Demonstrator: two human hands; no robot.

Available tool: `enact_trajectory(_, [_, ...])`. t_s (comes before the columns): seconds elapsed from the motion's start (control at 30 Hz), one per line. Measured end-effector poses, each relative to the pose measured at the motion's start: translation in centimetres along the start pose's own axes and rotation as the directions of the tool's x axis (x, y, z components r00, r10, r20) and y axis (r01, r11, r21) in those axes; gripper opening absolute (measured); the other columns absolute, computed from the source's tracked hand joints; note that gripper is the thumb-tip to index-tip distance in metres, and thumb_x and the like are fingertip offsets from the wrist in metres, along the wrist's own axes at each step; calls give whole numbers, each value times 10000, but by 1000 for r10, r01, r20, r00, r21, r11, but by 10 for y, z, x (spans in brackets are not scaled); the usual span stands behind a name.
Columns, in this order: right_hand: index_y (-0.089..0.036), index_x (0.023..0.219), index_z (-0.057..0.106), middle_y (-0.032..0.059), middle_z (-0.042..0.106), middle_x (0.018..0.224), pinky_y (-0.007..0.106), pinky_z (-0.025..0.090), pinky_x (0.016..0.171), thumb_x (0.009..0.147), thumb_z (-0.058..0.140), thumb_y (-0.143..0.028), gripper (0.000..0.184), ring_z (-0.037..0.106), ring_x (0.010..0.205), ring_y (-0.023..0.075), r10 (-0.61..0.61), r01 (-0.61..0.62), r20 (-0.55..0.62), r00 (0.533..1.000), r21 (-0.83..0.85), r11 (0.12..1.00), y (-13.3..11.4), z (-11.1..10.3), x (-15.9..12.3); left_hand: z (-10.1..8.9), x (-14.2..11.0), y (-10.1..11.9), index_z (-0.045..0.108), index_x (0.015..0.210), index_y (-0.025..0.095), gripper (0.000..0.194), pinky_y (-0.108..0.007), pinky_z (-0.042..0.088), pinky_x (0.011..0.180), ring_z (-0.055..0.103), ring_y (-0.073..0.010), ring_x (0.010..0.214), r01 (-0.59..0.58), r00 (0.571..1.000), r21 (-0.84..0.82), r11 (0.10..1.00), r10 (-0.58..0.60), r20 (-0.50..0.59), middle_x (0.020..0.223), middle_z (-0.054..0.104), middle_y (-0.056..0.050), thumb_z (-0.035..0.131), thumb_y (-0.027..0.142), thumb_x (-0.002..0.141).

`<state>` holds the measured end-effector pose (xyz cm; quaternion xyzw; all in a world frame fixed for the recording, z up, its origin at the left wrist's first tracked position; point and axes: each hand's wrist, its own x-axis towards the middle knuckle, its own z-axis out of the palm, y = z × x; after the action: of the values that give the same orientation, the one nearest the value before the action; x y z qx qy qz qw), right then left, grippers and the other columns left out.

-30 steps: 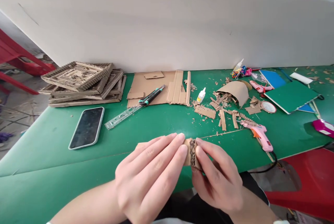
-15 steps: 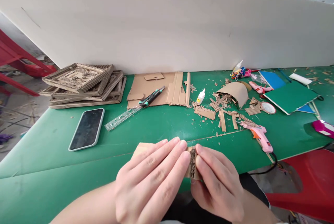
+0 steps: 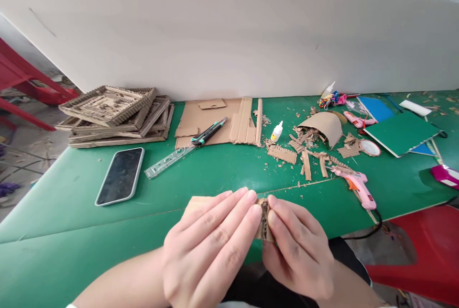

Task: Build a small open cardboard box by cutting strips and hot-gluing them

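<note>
A small piece of cardboard (image 3: 264, 222) is held between my hands at the near edge of the table, its torn, ridged edge showing in the gap. My left hand (image 3: 215, 246) lies over its left part with the fingers together, hiding most of it. On the other side, my right hand (image 3: 297, 246) pinches the edge between thumb and fingers. Beyond them lie a cutter knife (image 3: 209, 133) and a clear ruler (image 3: 168, 162). The knife rests partly on a flat cardboard sheet (image 3: 204, 119).
Cardboard frames (image 3: 114, 112) are stacked at the left, behind a phone (image 3: 121, 176). A small glue bottle (image 3: 277, 132) stands among cardboard scraps (image 3: 283, 154). To the right are a pink glue gun (image 3: 358, 188), a green board (image 3: 401, 131) and a red chair (image 3: 423, 250).
My hands and the cardboard have hardly moved. The whole view has shifted very slightly.
</note>
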<state>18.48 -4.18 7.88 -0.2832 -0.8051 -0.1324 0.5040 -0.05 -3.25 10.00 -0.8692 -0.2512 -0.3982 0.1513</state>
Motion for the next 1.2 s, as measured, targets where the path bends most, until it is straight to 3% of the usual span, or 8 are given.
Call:
enact_trajectory(0.13, [0,992,620,175,700,932,286,582,889,817,522,-47,206,587,1164,190,-3,3,-12,1000,-3,1000,0,1,0,9,-2,-4,626,1093,38,283,-327,544,966,608,-222,1154,-85,990,12,996,86,-110,1086,707,-135,419,58,900])
enact_trajectory(0.5, [6,1011,614,174,712,940,279,581,887,772,538,-10,251,617,1124,185,13,-13,-18,1000,2,1000,3,7,-1,15,-3,-7,610,1150,50,303,-329,568,936,652,-224,1081,-63,992,-2,998,62,-112,1106,701,-134,465,51,884])
enact_trajectory(0.73, [-37,1068,605,161,722,950,309,620,788,803,542,-36,272,661,1047,201,47,-47,-41,998,-12,999,3,9,1,6,3,-8,625,1089,8,263,-294,554,951,637,-218,1108,-59,998,-31,998,58,-19,1074,708,-154,509,18,853])
enact_trajectory(0.87, [-33,1062,609,172,723,948,315,623,778,803,538,-33,269,665,1039,206,51,-52,-49,997,-1,999,4,11,1,8,3,-8,621,1065,-40,245,-279,525,981,613,-214,1145,-46,997,-57,997,42,-57,1049,707,-189,515,4,848])
enact_trajectory(1.2, [-22,1072,609,192,725,947,319,624,758,786,551,-28,291,670,1024,210,64,-64,-56,996,-1,998,5,14,-1,15,1,-7,621,1072,-18,239,-285,557,931,641,-204,1098,-4,996,-45,999,0,-93,1056,710,-167,523,14,856])
